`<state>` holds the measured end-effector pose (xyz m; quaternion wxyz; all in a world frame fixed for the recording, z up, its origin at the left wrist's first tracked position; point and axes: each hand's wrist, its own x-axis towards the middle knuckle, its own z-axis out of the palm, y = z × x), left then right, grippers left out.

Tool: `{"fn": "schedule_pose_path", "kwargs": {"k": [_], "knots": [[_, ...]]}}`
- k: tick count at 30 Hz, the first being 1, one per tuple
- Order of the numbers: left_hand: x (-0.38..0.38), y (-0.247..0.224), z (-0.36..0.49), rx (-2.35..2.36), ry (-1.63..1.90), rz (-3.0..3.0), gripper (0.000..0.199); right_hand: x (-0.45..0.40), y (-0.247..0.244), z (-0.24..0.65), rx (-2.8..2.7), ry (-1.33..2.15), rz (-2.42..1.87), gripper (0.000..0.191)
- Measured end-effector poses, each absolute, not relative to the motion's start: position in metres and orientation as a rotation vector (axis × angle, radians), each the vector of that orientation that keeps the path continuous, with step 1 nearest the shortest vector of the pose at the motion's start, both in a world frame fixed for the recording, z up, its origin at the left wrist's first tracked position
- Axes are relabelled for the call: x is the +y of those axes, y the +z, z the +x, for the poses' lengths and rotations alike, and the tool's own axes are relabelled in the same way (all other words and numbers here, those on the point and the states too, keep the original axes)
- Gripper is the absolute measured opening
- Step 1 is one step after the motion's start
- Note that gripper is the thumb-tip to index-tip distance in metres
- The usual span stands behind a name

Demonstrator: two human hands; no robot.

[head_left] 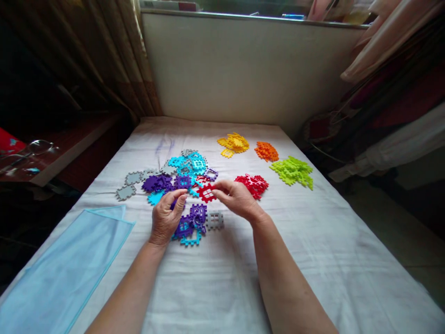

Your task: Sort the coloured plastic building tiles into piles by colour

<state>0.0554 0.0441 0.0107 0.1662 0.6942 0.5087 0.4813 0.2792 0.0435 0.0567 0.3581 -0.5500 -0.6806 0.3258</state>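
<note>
A red interlocking plastic tile [207, 193] with a window-like grid is pinched between the thumb and fingers of my right hand [236, 199]. My left hand [167, 217] is curled, thumb close to the fingertips, over the mixed pile. Purple shows right by its fingers, but whether it grips a piece is hidden. Around it are purple tiles [158, 183], turquoise tiles [198, 162] and grey tiles [134, 178]. Nearer me lie more purple tiles [198, 214], a grey window tile [214, 220] and a turquoise frame tile [191, 238].
Single-colour heaps of red [255, 185], yellow [234, 143], orange [266, 151] and green tiles [293, 171] lie on the white sheet [313, 260]. A light blue mesh bag [69, 264] is at the left. Eyeglasses [40, 147] sit on a side table. Clothes hang at the right.
</note>
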Motion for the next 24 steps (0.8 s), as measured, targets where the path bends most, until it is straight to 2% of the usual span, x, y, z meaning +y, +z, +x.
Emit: {"fn": "schedule_pose_path", "kwargs": {"k": [4, 7, 16, 19, 24], "knots": [[0.046, 0.01, 0.055, 1.469, 1.338, 1.951, 0.035, 0.043, 0.056, 0.344, -1.323, 0.861, -1.542, 0.032], [0.046, 0.011, 0.055, 1.463, 1.299, 1.984, 0.037, 0.039, 0.053, 0.381, -1.042, 0.731, -1.69, 0.034], [0.048, 0.01, 0.052, 1.551, 1.287, 2.169, 0.031, 0.036, 0.03, 0.402, -1.125, 0.825, -1.861, 0.016], [0.054, 0.012, 0.053, 1.533, 1.117, 2.407, 0.031, 0.038, 0.02, 0.409, -1.188, 0.758, -1.95, 0.016], [0.074, 0.018, 0.059, 1.509, 0.537, 2.748, 0.042, 0.041, 0.013, 0.419, -1.208, 0.641, -2.071, 0.024]]}}
